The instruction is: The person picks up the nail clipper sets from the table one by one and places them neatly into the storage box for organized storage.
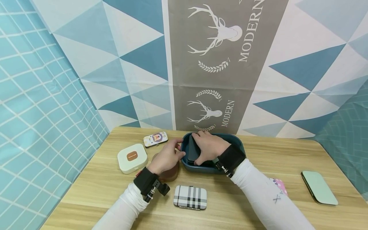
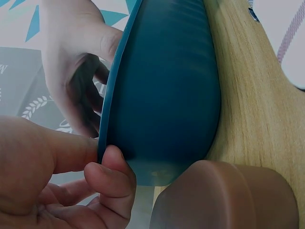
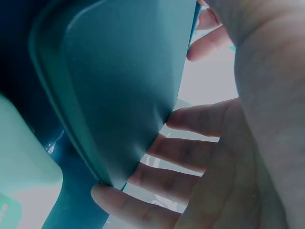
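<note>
A deep blue plastic basin (image 1: 214,170) stands at the back of the table. My left hand (image 1: 166,156) pinches its left rim between thumb and fingers, as the left wrist view of the basin wall (image 2: 162,86) shows. Inside the basin, my right hand (image 1: 211,145) spans a dark green flat case (image 1: 193,149), thumb at its near end and fingers at the far end. In the right wrist view, fingertips lie along the edge of this case (image 3: 124,90). A mint-green case (image 3: 24,157) lies beside it in the basin.
A brown rounded case (image 1: 169,174) sits under my left hand. Around it lie a cream square case (image 1: 132,158), a small white case with a cartoon print (image 1: 155,139) and a plaid case (image 1: 190,197). To the right are a pink dotted item (image 1: 280,185) and a pale green case (image 1: 319,187).
</note>
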Motion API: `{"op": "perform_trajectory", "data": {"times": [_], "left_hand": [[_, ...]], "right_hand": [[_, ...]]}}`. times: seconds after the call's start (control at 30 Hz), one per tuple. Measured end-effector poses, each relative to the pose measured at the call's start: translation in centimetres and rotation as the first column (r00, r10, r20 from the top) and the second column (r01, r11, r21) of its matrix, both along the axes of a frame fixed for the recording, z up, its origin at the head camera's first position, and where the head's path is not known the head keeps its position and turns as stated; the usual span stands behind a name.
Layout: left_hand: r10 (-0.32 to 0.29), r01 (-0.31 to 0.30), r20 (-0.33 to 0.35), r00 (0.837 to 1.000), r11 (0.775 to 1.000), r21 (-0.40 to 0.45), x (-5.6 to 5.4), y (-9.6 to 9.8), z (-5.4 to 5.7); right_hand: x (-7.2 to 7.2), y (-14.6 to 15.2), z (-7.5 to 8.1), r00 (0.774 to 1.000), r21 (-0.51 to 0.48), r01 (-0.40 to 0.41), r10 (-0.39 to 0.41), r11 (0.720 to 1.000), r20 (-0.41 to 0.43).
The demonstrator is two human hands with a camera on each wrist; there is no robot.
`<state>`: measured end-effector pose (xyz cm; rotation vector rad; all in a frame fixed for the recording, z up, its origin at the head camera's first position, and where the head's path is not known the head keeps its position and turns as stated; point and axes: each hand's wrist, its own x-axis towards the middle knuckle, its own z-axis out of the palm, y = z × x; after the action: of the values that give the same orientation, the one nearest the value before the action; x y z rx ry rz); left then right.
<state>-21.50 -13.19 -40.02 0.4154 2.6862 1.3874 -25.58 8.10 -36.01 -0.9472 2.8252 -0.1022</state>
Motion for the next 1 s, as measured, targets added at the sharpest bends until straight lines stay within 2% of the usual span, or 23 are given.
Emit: {"op": "perform_trajectory", "data": {"times": [0.3, 0.67, 1.0], "left_hand": [[-0.007, 0.007, -0.009, 1.000, 1.000, -0.026, -0.1, -0.1, -0.1], [-0.007, 0.007, -0.003, 1.000, 1.000, -0.016, -0.1, -0.1, -0.1], [-0.002, 0.002, 0.007, 1.000, 1.000, -0.025, -0.2, -0.1, -0.2]], "right_hand": [[-0.5, -0.7, 0.4, 1.000, 0.050, 0.003, -0.004, 0.999, 0.031], [-0.7, -1.5, -0.2, 1.000, 0.114, 0.003, -0.007, 0.993, 0.029], [-0.6, -2.0, 0.0, 0.998, 0.139, -0.007, -0.002, 0.990, 0.059]]}}
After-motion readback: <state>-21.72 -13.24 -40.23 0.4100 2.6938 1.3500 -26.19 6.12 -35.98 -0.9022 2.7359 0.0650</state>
